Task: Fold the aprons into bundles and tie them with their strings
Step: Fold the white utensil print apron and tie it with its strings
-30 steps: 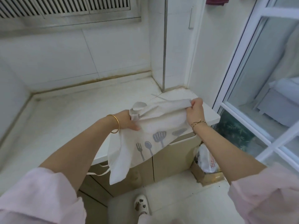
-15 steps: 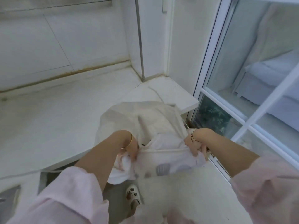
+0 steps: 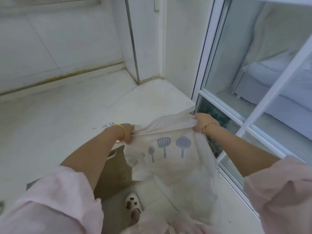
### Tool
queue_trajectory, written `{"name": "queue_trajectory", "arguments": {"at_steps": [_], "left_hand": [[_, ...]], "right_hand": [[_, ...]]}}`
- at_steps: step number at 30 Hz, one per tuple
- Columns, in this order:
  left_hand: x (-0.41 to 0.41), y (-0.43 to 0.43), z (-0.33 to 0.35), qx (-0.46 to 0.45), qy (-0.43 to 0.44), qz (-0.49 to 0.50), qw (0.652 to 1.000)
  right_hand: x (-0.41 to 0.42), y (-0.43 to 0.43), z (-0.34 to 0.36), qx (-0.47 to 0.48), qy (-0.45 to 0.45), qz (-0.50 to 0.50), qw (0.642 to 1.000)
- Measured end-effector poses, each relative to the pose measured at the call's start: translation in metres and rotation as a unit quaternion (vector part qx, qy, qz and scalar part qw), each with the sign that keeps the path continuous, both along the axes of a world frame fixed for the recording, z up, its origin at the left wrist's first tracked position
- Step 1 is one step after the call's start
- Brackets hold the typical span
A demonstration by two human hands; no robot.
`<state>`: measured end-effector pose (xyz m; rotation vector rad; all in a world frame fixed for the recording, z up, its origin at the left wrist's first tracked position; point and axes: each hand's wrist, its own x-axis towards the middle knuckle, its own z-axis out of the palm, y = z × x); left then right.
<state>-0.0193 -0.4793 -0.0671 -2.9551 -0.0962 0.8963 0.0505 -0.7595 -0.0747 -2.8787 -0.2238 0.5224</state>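
A white apron [image 3: 170,168] printed with grey kitchen utensils hangs in front of me, stretched between both hands just off the counter's front edge. My left hand [image 3: 128,132], with a gold bangle on the wrist, grips the apron's upper left edge. My right hand [image 3: 201,121], with a thin cord bracelet, grips the upper right edge. The cloth drapes down toward my legs. Its strings are not clearly visible.
A white stone counter [image 3: 59,119] spans the left and middle, ending at a corner [image 3: 185,102] near the glass door frame [image 3: 204,68] on the right. Below are a cabinet front [image 3: 116,168], tiled floor and my slippered foot [image 3: 132,202].
The apron went from lying partly bunched on the counter to being lifted and held taut between both hands, its utensil print facing me. The view shifted right and down.
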Motion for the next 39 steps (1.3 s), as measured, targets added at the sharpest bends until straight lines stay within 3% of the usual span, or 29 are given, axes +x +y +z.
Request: {"name": "queue_trajectory", "arguments": {"at_steps": [3, 5, 7, 9, 10, 11, 12, 13, 14, 15, 16, 19, 20, 21, 22, 23, 24, 25, 26, 27, 28, 30, 32, 35, 39], "left_hand": [[0.008, 0.007, 0.011, 0.005, -0.080, 0.001, 0.997], [0.017, 0.019, 0.016, -0.083, -0.178, 0.072, 0.978], [0.025, 0.028, 0.019, -0.228, -0.293, 0.176, 0.912], [0.030, 0.034, 0.018, -0.328, -0.432, 0.217, 0.812], [0.031, 0.035, 0.017, -0.344, -0.448, 0.214, 0.797], [0.028, 0.035, 0.018, -0.336, -0.400, 0.188, 0.832], [0.021, 0.032, 0.016, -0.281, -0.249, 0.149, 0.915], [0.010, 0.028, 0.015, -0.179, -0.042, 0.098, 0.978], [0.000, 0.025, 0.011, -0.090, 0.126, 0.077, 0.985], [-0.009, 0.024, 0.009, -0.028, 0.206, 0.064, 0.976], [-0.013, 0.024, 0.007, -0.005, 0.203, 0.057, 0.978], [0.003, 0.035, 0.000, -0.081, -0.012, 0.137, 0.987], [0.010, 0.036, 0.002, -0.131, -0.137, 0.169, 0.967], [0.015, 0.038, 0.002, -0.190, -0.286, 0.189, 0.920], [0.017, 0.037, 0.003, -0.250, -0.404, 0.205, 0.855], [0.015, 0.037, 0.005, -0.288, -0.447, 0.201, 0.823], [0.011, 0.037, 0.008, -0.299, -0.396, 0.173, 0.851], [0.004, 0.038, 0.006, -0.235, -0.238, 0.120, 0.935], [-0.006, 0.038, 0.004, -0.139, -0.031, 0.074, 0.987], [-0.015, 0.042, -0.001, -0.049, 0.119, 0.052, 0.990], [-0.021, 0.047, -0.004, 0.007, 0.177, 0.033, 0.984], [-0.021, 0.052, -0.004, 0.045, 0.120, 0.027, 0.991], [-0.018, 0.059, 0.001, 0.078, 0.056, 0.048, 0.994], [-0.011, 0.082, 0.003, 0.056, -0.064, 0.119, 0.989], [-0.007, 0.103, 0.012, 0.057, -0.193, 0.222, 0.954]], "right_hand": [[0.011, -0.001, 0.012, 0.043, -0.019, -0.026, 0.999], [0.022, -0.003, 0.020, 0.095, -0.056, -0.070, 0.991], [0.031, -0.005, 0.027, 0.167, -0.130, -0.109, 0.971], [0.027, 0.000, 0.030, 0.238, -0.259, -0.137, 0.926], [0.025, 0.000, 0.027, 0.238, -0.350, -0.110, 0.900], [0.021, 0.001, 0.023, 0.155, -0.346, -0.084, 0.921], [0.015, 0.001, 0.015, 0.018, -0.271, -0.003, 0.963], [0.003, 0.000, 0.003, -0.061, -0.070, 0.031, 0.995], [-0.003, -0.003, -0.005, -0.109, 0.152, 0.036, 0.982], [-0.009, -0.004, -0.009, -0.115, 0.282, 0.029, 0.952], [-0.012, -0.004, -0.007, -0.082, 0.290, 0.009, 0.954], [0.006, 0.008, 0.002, 0.010, 0.034, -0.025, 0.999], [0.013, 0.013, 0.004, 0.064, -0.071, -0.055, 0.994], [0.014, 0.018, 0.006, 0.161, -0.183, -0.105, 0.964], [0.014, 0.021, 0.004, 0.225, -0.247, -0.151, 0.930], [0.014, 0.024, 0.003, 0.243, -0.253, -0.160, 0.923], [0.013, 0.023, -0.005, 0.173, -0.178, -0.117, 0.961], [0.005, 0.024, -0.013, 0.054, -0.003, -0.051, 0.997], [-0.002, 0.024, -0.022, -0.058, 0.192, -0.011, 0.980], [-0.006, 0.024, -0.027, -0.136, 0.318, 0.002, 0.938], [-0.007, 0.024, -0.028, -0.144, 0.361, 0.023, 0.921], [0.002, 0.029, -0.021, -0.067, 0.251, 0.060, 0.964], [0.008, 0.043, -0.009, 0.099, 0.179, 0.022, 0.979], [0.017, 0.055, 0.002, 0.346, 0.114, -0.081, 0.928], [0.019, 0.077, 0.023, 0.476, 0.016, -0.061, 0.877]]}}
